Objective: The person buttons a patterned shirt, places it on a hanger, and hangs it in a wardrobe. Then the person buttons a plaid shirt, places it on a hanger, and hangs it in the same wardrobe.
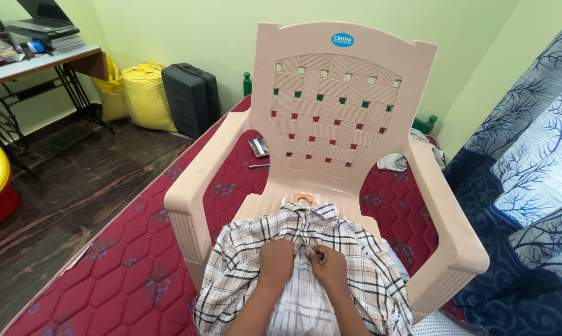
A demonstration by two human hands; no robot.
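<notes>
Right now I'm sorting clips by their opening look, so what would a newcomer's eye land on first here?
The big beige plastic chair with a woven back fills the centre, standing on a red quilted mattress. On its seat lies a checked shirt, with the left hand and right hand together at its front opening. Blue patterned fabric hangs at the right edge.

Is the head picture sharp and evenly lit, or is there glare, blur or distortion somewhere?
Head view: soft, even daylight, no strong glare; hands and checked shirt are sharp; only faint shadows lie under the chair; wide lens bends the edges, so the curtain and table lean.
</notes>
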